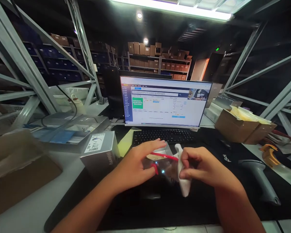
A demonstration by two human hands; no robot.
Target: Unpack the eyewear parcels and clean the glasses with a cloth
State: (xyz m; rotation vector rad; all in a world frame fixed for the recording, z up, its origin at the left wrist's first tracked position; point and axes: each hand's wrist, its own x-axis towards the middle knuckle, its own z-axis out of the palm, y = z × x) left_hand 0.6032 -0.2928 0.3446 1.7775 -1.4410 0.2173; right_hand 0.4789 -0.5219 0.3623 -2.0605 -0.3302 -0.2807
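Note:
My left hand [133, 165] grips a clear plastic bag [168, 170] with a red edge, its thumb at the near red rim and its fingers stretched along the far one. My right hand [201, 166] is closed on a slim white object [184, 186], held upright at the bag's right end. Motion blurs its lower tip, and I cannot tell its kind. Just beyond the bag, a small open silver box [168, 149] is partly hidden by my left hand. A larger silver box [100, 147] with a white label stands left of my left hand.
A keyboard [162, 136] and a lit monitor [165, 103] are in front. On the right are a barcode scanner [259, 178], a tape dispenser [271, 157] and a cardboard box [240, 126]. Another cardboard box [19, 184] and a clear tray [94, 126] lie at left.

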